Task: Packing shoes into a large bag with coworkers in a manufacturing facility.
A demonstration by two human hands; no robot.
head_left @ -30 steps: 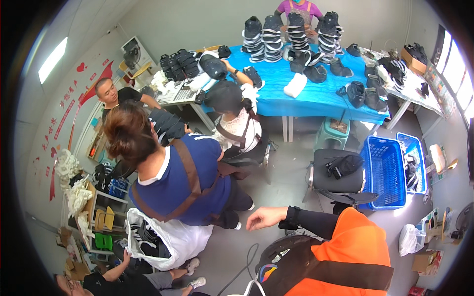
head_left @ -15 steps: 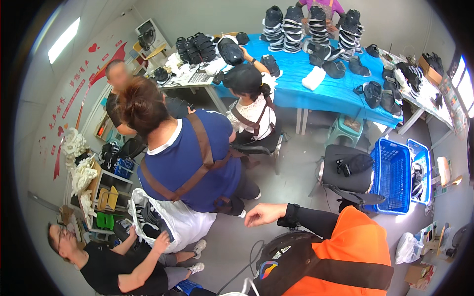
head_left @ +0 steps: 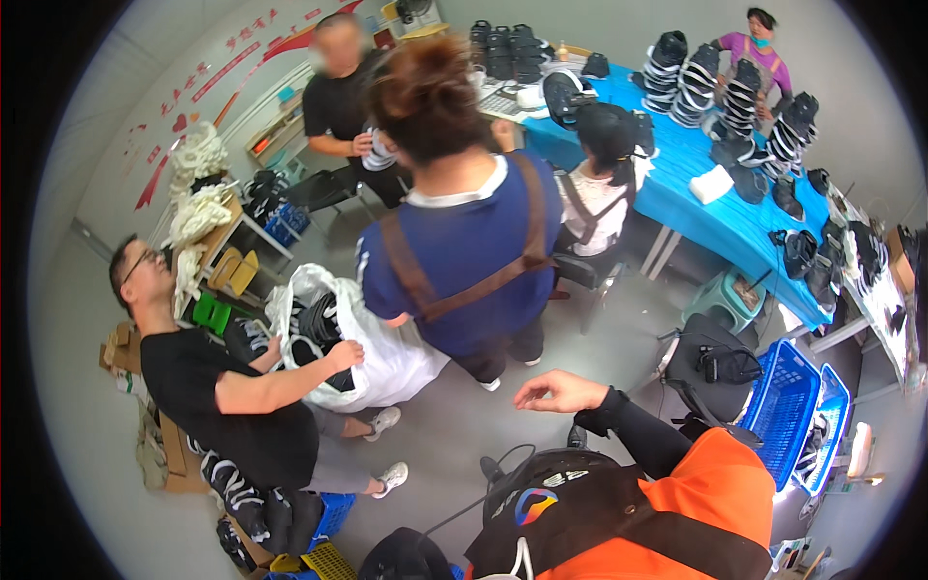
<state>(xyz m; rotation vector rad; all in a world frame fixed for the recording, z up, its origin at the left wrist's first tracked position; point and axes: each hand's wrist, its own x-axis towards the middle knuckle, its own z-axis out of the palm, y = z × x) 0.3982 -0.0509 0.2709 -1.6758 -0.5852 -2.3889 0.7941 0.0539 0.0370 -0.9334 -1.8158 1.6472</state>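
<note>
My right hand point(head_left: 563, 391) reaches out in front of me, in a black cuff and an orange sleeve point(head_left: 720, 464). Nothing is in it; its fingers are loosely bent, with a gap between thumb and fingertips, so it is open. It touches nothing and hangs above the grey floor. Nearest to it stands a person in a blue shirt with brown straps point(head_left: 464, 242), back turned to me. Farther left is a large white sack point(head_left: 396, 362) of dark shoe-like pieces, which a person in black point(head_left: 227, 387) holds by its rim. My left hand is out of view.
A long table with a blue cloth point(head_left: 667, 208) bears tall stacks of black-and-white pieces point(head_left: 696, 87). A seated person in white point(head_left: 599, 184) works beside it. Blue baskets point(head_left: 773, 411) and a black chair point(head_left: 710, 362) stand at the right. A cable point(head_left: 464, 498) runs near me.
The view has turned and shifted, so the room appears moved to the right. The person in blue is more upright, and the person in black by the sack shows more fully. My right hand remains empty.
</note>
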